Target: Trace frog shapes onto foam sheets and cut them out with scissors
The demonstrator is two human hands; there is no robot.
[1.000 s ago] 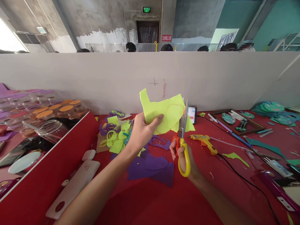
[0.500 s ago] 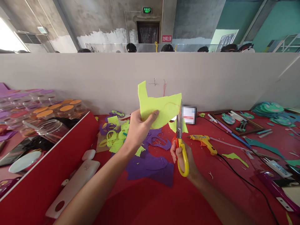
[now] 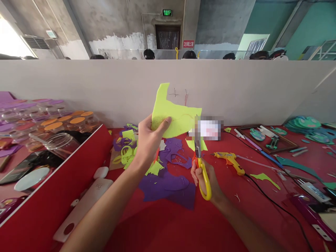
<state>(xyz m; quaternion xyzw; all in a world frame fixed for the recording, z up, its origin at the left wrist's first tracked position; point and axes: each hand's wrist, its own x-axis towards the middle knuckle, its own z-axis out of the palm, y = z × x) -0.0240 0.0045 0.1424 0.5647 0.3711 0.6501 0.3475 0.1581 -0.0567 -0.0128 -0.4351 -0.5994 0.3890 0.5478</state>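
Note:
My left hand (image 3: 151, 140) is closed on a yellow-green foam sheet (image 3: 177, 117), thumb on its near face, holding it up above the table. The sheet has a tall strip rising at its left end and a faint curved outline drawn near its right side. My right hand (image 3: 207, 178) grips scissors with yellow and red handles (image 3: 205, 180), blades pointing up at the sheet's right edge. Pixelation covers part of the blades, so I cannot tell how far apart they are. Beneath lie yellow-green scraps (image 3: 128, 154) and purple foam pieces (image 3: 168, 185).
A yellow hot glue gun (image 3: 228, 161) with a black cord lies to the right, near a wooden frame (image 3: 285, 148) and teal foam shapes (image 3: 301, 124). At left, a red divider (image 3: 65, 178) stands beside a white power bank-like slab (image 3: 84, 210) and several lidded jars (image 3: 55, 126).
The foam sheet has tilted and shifted slightly left with my left hand, its left strip rising. The scissors have moved a little left and down relative to the sheet's right edge.

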